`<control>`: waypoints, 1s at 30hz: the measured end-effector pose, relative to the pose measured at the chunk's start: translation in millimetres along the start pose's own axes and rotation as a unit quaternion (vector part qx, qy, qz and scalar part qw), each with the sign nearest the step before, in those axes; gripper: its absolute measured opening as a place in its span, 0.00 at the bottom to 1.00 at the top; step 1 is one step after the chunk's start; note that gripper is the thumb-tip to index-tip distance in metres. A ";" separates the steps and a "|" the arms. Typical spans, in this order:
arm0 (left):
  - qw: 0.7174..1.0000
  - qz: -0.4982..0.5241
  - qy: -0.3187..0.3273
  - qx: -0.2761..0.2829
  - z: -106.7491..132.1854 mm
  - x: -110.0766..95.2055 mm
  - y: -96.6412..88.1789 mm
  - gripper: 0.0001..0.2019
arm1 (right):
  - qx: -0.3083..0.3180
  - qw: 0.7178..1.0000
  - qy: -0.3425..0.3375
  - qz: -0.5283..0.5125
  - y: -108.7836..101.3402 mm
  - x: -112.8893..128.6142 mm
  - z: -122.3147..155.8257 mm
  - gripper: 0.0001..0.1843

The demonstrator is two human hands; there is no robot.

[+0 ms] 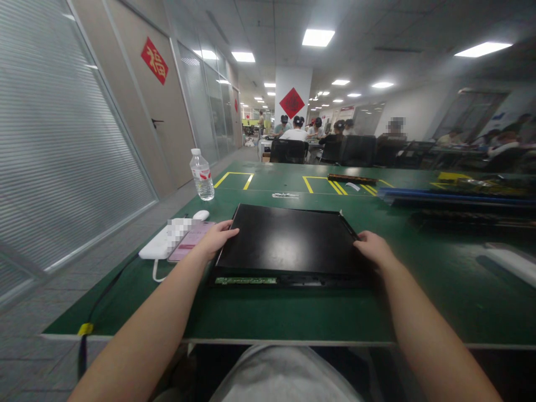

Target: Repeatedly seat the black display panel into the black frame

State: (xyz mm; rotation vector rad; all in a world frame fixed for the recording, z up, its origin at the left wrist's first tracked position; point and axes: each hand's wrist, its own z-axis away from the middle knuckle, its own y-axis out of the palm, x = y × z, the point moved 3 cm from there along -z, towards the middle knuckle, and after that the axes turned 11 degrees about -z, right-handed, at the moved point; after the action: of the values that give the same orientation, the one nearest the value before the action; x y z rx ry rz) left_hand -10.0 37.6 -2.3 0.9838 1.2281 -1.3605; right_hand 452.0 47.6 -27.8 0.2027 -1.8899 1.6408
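A flat black display panel (288, 237) lies in front of me, low over the green table, its dark face up. Along its near side runs a black frame edge with a narrow green circuit board (245, 281). My left hand (220, 237) grips the panel's left edge, thumb on top. On the opposite edge, my right hand (374, 247) is closed with its thumb near the rim; its other fingers are partly hidden. Whether the panel rests fully on the table I cannot tell.
Left of the panel are a phone (192, 243), a white power bank (161, 239) with a cable, a white mouse (201, 215) and a water bottle (202, 174). Long blue-edged strips (456, 196) lie at right. Yellow tape (309, 185) marks the green table (293, 324). People sit farther back.
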 end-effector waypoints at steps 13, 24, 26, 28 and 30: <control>0.999 0.040 0.004 0.010 1.3 -0.4 2.7 0.32 | 0.006 1.000 0.004 -0.001 2.9 -1.9 -1.7 0.23; 0.991 0.063 0.118 0.019 2.9 -11.1 2.7 0.35 | -0.022 0.994 0.014 -0.103 3.9 -7.9 -7.6 0.31; 0.988 0.070 0.137 0.021 4.8 -14.2 4.5 0.37 | -0.033 0.989 0.023 -0.140 4.7 -9.4 -9.6 0.27; 0.986 0.081 0.144 0.020 4.7 -15.5 5.5 0.38 | -0.040 0.981 0.023 -0.187 5.1 -9.2 -10.0 0.21; 0.985 0.093 0.144 0.008 1.5 -14.9 3.6 0.37 | -0.054 0.967 0.023 -0.246 4.1 -7.9 -8.8 0.15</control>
State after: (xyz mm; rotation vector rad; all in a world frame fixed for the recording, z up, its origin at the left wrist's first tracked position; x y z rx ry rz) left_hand -4.0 38.5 11.9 1.3070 1.3002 -1.1114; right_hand 459.3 54.5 -35.2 0.5376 -1.7122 1.1942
